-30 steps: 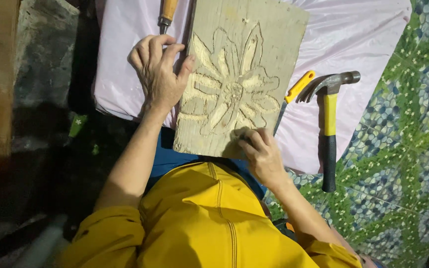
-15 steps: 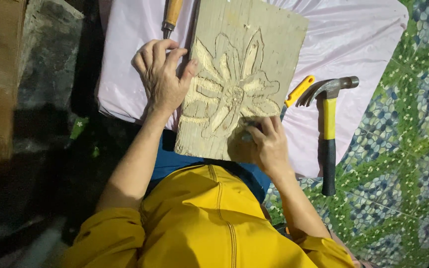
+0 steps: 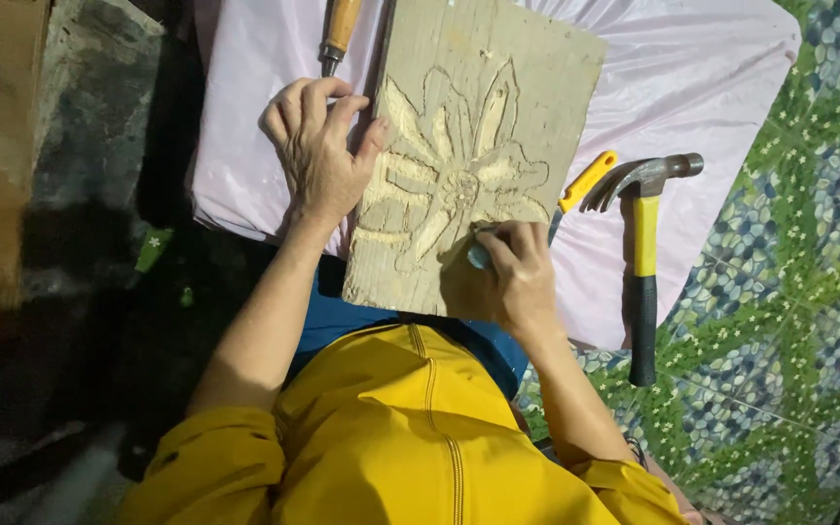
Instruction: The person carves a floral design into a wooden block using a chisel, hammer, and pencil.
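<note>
Carving in progress: wooden board [image 3: 483,126] lies on a pale pink cloth [image 3: 245,117], near edge overhanging toward the person's lap, a flower relief cut into its face.

Left hand [image 3: 318,156] is flat on the board's left edge, fingers loosely curled, thumb pressed against the wood. Right hand [image 3: 512,277] has its fingers bunched and pinching a small carving tool [image 3: 479,256] at the lower right of the flower.

Handling, my read:
- Board looks stiff, thick and moderately heavy; rough dry face, so not slippery.
- Thin raised petal ridges look like the fragile part (chip risk along the grain).
- Best hold is the uncarved margins or long edges, not across the relief.
- Cloth under it may let it slide if pushed sideways.

Nearby: claw hammer [image 3: 644,253] with yellow and black handle just right of the board, a yellow-handled tool [image 3: 585,182] partly tucked under the board's right edge, a wooden-handled tool [image 3: 340,29] at top left.

Hard to make out:
- Carving tool's tip is covered by the right fingers; type unclear.
- Top of board and wooden-handled tool are cut off by the frame.
- Left side of the scene is dark, contents unreadable.
</note>
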